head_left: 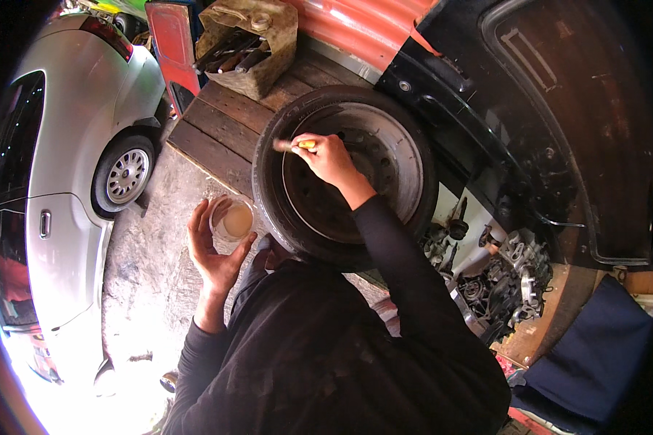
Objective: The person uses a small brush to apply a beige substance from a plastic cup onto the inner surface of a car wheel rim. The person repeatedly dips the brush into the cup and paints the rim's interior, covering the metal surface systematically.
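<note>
A black shirt (305, 355) is filling the near foreground of the head view. The left hand (218, 257) is holding a clear cup (217, 218), fingers and thumb spreading around it, beside the tire's left edge; pale liquid (237, 220) is sitting inside. The right hand (330, 161) is pinching a yellow-handled brush (283, 146), fingers narrow, its bristles pointing over the upper left of the tire (268, 181); whether they are touching, I cannot tell. The tire is lying face-up around its rim (295, 206), hiding part of the bench (214, 123). A tool-filled jug (279, 61) is standing by the bench's far edge.
</note>
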`<state>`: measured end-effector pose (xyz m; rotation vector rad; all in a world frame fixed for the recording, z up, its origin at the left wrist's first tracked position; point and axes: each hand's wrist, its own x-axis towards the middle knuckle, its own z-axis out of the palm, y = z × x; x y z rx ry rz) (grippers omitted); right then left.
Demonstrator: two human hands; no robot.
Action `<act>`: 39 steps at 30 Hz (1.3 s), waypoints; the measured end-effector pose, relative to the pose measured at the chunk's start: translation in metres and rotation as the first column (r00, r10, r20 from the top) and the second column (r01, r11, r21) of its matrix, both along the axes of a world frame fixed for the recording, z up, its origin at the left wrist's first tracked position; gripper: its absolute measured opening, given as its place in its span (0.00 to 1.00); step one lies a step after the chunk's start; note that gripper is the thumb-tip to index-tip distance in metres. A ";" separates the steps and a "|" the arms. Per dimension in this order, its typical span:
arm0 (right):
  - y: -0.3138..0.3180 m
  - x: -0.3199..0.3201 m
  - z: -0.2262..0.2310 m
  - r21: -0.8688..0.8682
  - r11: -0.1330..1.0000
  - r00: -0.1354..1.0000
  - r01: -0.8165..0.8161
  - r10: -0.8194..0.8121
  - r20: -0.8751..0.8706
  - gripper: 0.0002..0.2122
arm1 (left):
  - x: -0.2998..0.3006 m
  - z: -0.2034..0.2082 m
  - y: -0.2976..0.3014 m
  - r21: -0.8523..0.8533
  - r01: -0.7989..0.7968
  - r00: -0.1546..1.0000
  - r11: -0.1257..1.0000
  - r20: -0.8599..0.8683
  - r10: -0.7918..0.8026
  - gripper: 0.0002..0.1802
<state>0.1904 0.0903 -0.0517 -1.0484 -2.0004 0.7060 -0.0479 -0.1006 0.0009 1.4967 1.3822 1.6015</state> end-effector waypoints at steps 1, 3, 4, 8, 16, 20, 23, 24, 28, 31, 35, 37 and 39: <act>0.000 0.001 0.004 -0.061 0.998 0.998 -0.008 0.005 -0.058 0.05 | -0.001 -0.001 0.002 0.003 -0.002 1.000 1.000 -0.013 0.002 0.52; 0.001 0.006 0.011 0.012 0.992 0.992 0.125 -0.125 -0.034 0.06 | -0.003 -0.002 0.001 -0.009 0.002 1.000 1.000 -0.025 -0.002 0.52; 0.002 0.006 0.009 0.081 0.974 0.978 0.211 -0.210 -0.018 0.07 | -0.002 -0.002 0.000 -0.018 0.006 1.000 1.000 -0.023 -0.006 0.52; -0.018 -0.003 -0.001 -0.021 0.999 0.999 0.049 -0.048 0.014 0.07 | 0.001 -0.001 0.001 -0.009 0.041 0.999 0.999 0.033 -0.041 0.52; -0.023 -0.009 0.006 0.045 0.988 0.988 0.150 -0.151 0.016 0.05 | -0.003 0.000 0.004 -0.026 0.072 0.997 0.997 -0.013 -0.072 0.51; -0.047 -0.006 0.012 -0.134 0.990 0.987 -0.048 0.067 0.145 0.05 | -0.008 0.002 0.004 -0.022 0.075 0.996 0.997 -0.040 -0.076 0.51; -0.057 0.004 0.043 -0.281 0.952 0.974 -0.123 0.169 0.148 0.06 | -0.010 -0.001 0.003 -0.019 0.076 0.996 0.997 -0.048 -0.077 0.51; -0.056 0.003 0.041 -0.195 0.977 0.986 -0.085 0.111 0.123 0.06 | -0.010 -0.001 0.003 -0.016 0.083 0.995 0.996 -0.046 -0.084 0.51; -0.055 -0.015 0.026 -0.042 0.997 0.996 0.057 -0.054 0.066 0.06 | -0.011 0.003 0.003 -0.017 0.103 0.992 0.995 -0.072 -0.104 0.51; -0.065 -0.015 0.015 -0.066 0.997 0.984 0.028 -0.016 0.177 0.07 | -0.012 0.003 0.004 0.003 0.114 0.993 0.994 -0.038 -0.113 0.51; -0.085 0.003 0.066 -0.397 0.915 0.919 -0.071 0.215 0.330 0.07 | -0.015 0.000 0.001 0.002 0.086 0.995 0.996 -0.053 -0.085 0.51; -0.083 0.007 0.062 -0.380 0.925 0.943 -0.021 0.144 0.301 0.08 | -0.015 -0.001 0.000 -0.002 0.074 0.996 0.997 -0.042 -0.074 0.51; -0.075 0.010 0.047 -0.344 0.938 0.953 0.042 0.065 0.295 0.09 | -0.013 -0.002 -0.003 -0.015 0.056 0.998 0.998 -0.006 -0.056 0.51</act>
